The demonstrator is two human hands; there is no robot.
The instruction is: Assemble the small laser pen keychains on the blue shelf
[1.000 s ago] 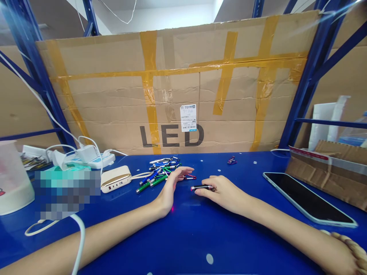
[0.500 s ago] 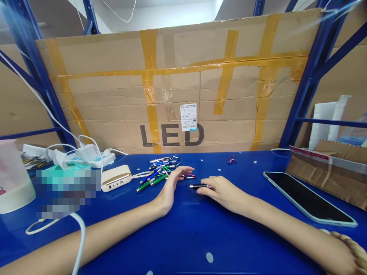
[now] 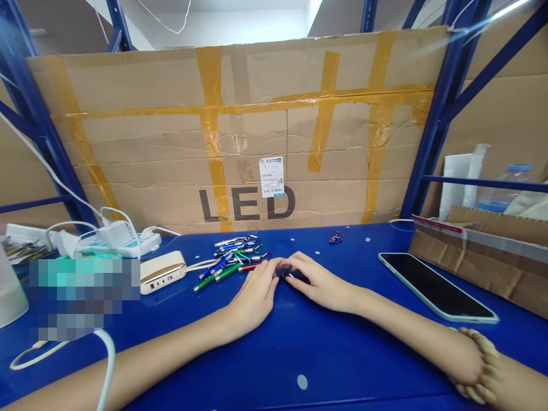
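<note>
My left hand [image 3: 256,290] and my right hand [image 3: 322,285] meet over the blue table, fingertips together. Between them is a small black keychain flashlight [image 3: 282,277], mostly hidden, with a bit of black and silver showing. My right hand is closed around it, and the bent fingers of my left hand close on its other end. Just left of my left hand lies a pile of similar keychain flashlights [image 3: 233,258] in blue, green and silver with carabiner clips. One red flashlight [image 3: 249,266] lies nearest the fingers.
A white power bank [image 3: 162,273] with a strap lies left of the pile. Behind it is a power strip [image 3: 145,244] with cables. A phone [image 3: 436,285] lies at right, beside a cardboard box [image 3: 471,260]. A small purple clip [image 3: 336,237] sits near the back.
My left hand has come down and right from beside the pile, its fingers closing on the black flashlight. My right hand has turned slightly, and the view has shifted to the right.
</note>
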